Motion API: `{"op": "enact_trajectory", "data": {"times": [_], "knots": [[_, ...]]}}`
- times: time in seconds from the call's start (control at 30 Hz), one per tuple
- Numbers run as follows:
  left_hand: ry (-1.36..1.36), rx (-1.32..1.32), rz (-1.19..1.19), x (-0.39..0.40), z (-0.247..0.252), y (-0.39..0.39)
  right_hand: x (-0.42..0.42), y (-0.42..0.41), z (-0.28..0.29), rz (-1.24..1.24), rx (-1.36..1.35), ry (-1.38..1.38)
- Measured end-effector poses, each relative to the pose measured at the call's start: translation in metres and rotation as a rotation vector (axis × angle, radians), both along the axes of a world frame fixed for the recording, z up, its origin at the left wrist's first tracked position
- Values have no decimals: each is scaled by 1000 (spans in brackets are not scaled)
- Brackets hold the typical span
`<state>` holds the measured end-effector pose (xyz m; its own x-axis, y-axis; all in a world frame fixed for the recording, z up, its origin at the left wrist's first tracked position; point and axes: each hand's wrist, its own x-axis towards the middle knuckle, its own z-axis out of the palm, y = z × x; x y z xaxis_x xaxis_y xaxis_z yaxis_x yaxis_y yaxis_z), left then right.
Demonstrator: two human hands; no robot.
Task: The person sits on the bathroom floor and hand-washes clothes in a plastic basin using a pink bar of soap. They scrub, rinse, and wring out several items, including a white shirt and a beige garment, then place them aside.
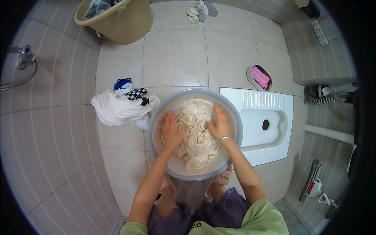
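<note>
A cream-coloured wet cloth garment lies bunched in a round plastic basin with a grey rim, on the floor in front of me. My left hand rests against the cloth's left side with its fingers spread. On the other side, my right hand, slightly blurred, is at the cloth's right edge, thumb apart from the fingers. A metal bangle circles my right wrist. Neither hand is closed around the fabric. Whitish liquid seems to lie around the cloth.
White clothes are heaped left of the basin. A squat toilet adjoins it on the right, with pink soap in an oval dish nearby. Farther off are a beige bucket holding clothes and some socks. A floor mop leans at right.
</note>
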<state>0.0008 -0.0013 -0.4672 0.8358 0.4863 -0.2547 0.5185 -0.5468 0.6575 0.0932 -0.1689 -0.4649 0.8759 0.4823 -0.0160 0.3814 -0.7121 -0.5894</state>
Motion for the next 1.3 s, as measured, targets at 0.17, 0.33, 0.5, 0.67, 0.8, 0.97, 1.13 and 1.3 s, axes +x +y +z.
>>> {"op": "enact_trajectory", "data": {"times": [0.17, 0.33, 0.5, 0.67, 0.8, 0.97, 1.13, 1.3], "knots": [[342, 100, -326, 3, -8, -17, -43, 24, -42, 578, -745, 149], [297, 77, -299, -1, -18, 19, 25, -7, -33, 542, -222, -28], [-107, 114, -340, 43, 7, -5, -41, -1, -43, -274, -51, 178], [113, -829, 178, 47, -8, -12, -21, 30, -31, -721, 613, 1045], [-7, -1587, 538, 40, -2, -8, -69, 70, 29, -52, 640, 366], [-223, -1857, 475, 2, 9, -21, -69, 73, 61, 323, 385, -83], [-59, -1499, 561, -3, 13, -15, -17, 68, 24, 279, 92, -92], [21, -863, 316, 7, 38, 11, 21, 24, -3, -146, 210, -71]]}}
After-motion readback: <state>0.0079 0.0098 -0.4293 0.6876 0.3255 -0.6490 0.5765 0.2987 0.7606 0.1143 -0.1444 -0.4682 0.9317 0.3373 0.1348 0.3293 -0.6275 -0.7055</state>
